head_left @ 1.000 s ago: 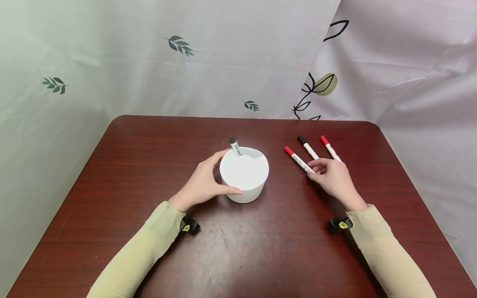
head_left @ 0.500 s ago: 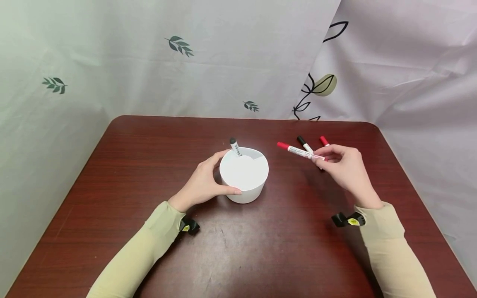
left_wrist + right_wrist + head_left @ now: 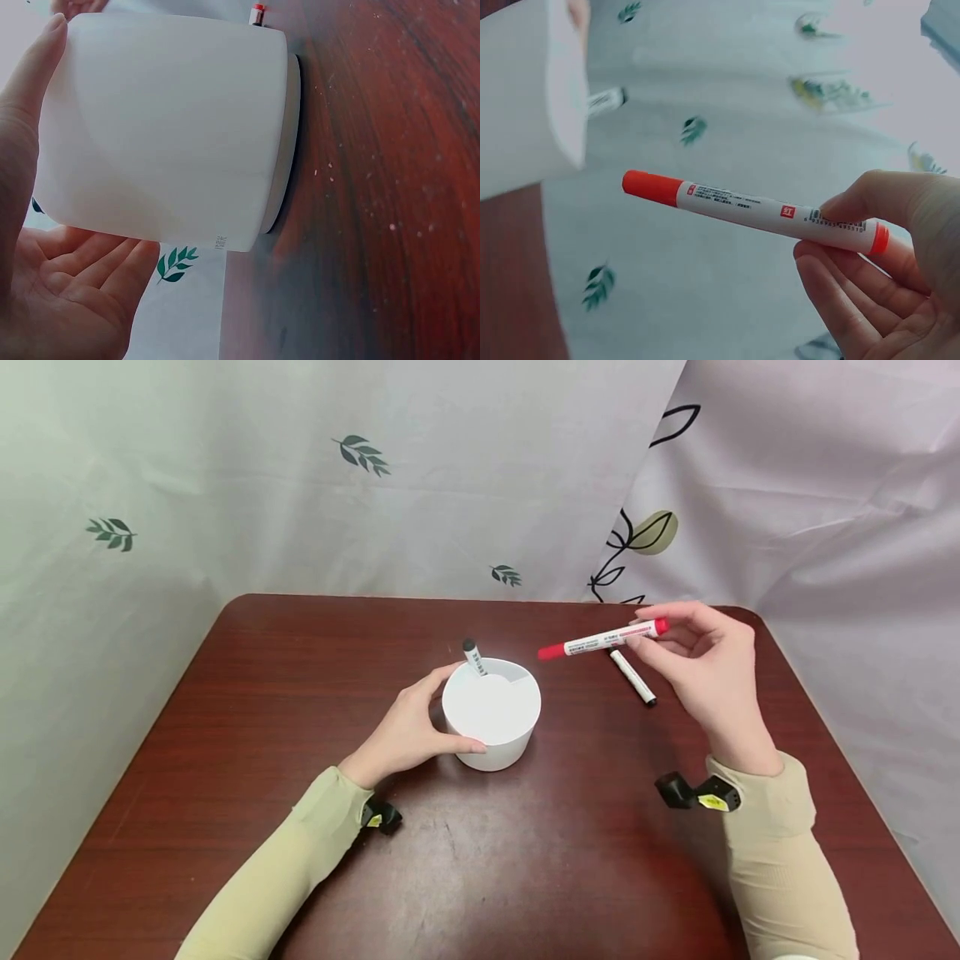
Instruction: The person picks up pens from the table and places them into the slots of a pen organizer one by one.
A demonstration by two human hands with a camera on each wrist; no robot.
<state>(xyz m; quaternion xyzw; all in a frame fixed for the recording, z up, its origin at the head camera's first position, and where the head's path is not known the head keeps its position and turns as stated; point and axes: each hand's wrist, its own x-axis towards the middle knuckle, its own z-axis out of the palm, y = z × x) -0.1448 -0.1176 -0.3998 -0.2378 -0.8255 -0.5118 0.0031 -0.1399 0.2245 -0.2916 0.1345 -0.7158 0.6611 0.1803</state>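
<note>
The left hand (image 3: 408,727) gripped the white tub (image 3: 495,757) by its wall; a black-capped marker (image 3: 476,658) leaned inside; the red marker (image 3: 596,642) hung in the air, cap towards the tub; a loose marker (image 3: 633,678) lay on the table (image 3: 300,693); the right hand (image 3: 716,672) pinched the red one's other end.

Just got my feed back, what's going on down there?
The person's left hand holds the side of a white tub on the table. The right hand pinches a red-capped marker near one end, raised off the table and outside the tub. A black-capped marker sticks up from the tub. Another marker lies on the table below the raised one.
</note>
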